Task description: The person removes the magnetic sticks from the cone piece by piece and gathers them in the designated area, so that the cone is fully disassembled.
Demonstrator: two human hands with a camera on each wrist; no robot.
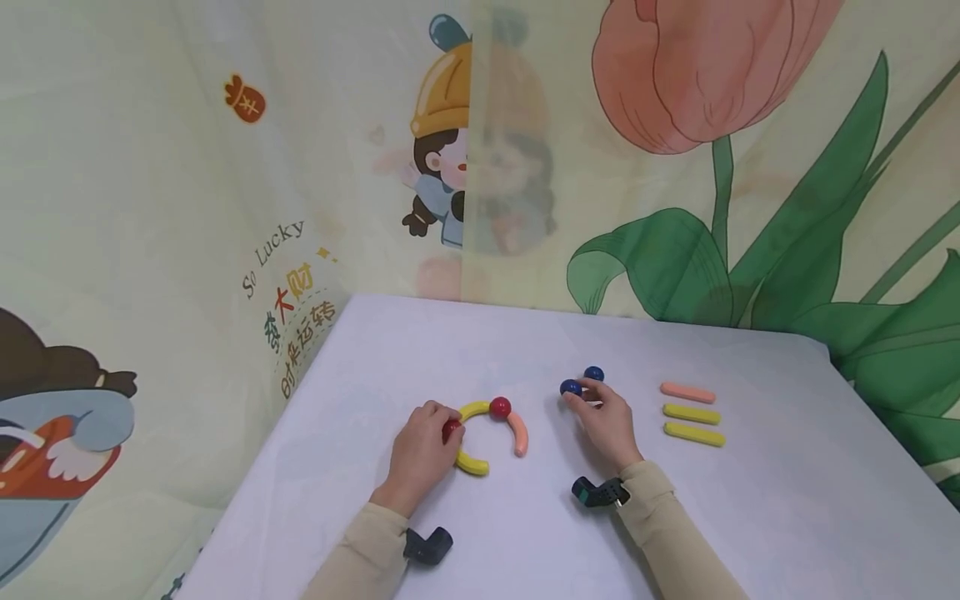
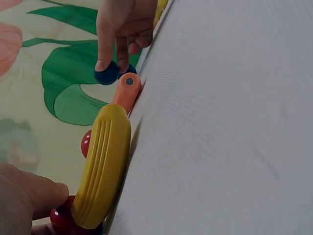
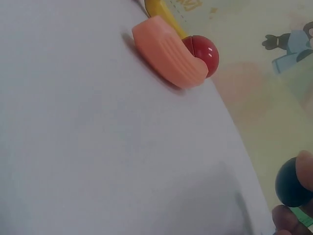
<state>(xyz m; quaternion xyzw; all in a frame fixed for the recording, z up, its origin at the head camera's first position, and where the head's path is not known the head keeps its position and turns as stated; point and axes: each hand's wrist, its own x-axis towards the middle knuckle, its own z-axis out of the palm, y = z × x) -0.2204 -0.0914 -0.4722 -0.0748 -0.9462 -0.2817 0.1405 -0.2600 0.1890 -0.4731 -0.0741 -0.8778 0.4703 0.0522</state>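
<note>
My left hand (image 1: 422, 454) pinches a red ball (image 2: 66, 218) at the left of a ring-like chain. Two curved yellow pieces (image 2: 105, 166) meet at that ball. A second red ball (image 1: 500, 407) joins the upper yellow piece to a curved pink piece (image 1: 518, 435); the chain's lower right side is a gap. To the right, my right hand (image 1: 606, 425) pinches a blue ball (image 1: 571, 388) between thumb and fingers. Another blue ball (image 1: 594, 374) sits just behind those fingers. The right wrist view catches only fingertips and the held blue ball (image 3: 292, 183) at its edge.
On the right side of the white table (image 1: 780, 500) lie a straight pink stick (image 1: 687, 392) and two straight yellow sticks (image 1: 692, 414), roughly parallel. A patterned curtain (image 1: 525, 275) hangs behind the table's far edge. Dark camera mounts (image 1: 429, 547) are worn on both wrists.
</note>
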